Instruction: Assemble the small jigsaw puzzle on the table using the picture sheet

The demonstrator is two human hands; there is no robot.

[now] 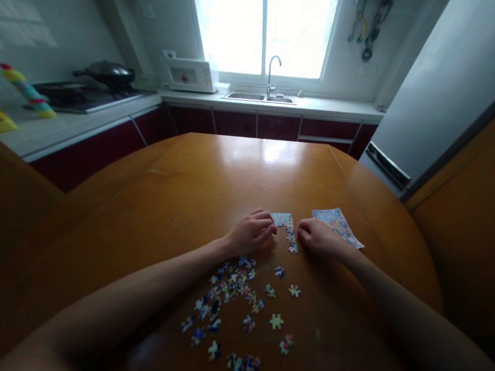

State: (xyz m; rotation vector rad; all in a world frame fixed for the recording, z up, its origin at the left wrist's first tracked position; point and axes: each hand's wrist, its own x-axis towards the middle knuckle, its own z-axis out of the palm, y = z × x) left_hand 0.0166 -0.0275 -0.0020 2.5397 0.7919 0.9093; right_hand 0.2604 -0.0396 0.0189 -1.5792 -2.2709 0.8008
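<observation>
You seem to be joining the puzzle (pixel 288 222) between your left hand (pixel 251 232) and right hand (pixel 320 238), both grips curled, contents unclear. Extending it likely calls for matching loose pieces (pixel 235 282) from the counter (pixel 231 174).

My left forearm (pixel 137 293) is slanting inward, my left hand (pixel 248 234) is loosely curling its fingers (pixel 265 217), my right forearm (pixel 401 297) is angling towards it, my right hand (pixel 319 237) is folding more tightly
</observation>
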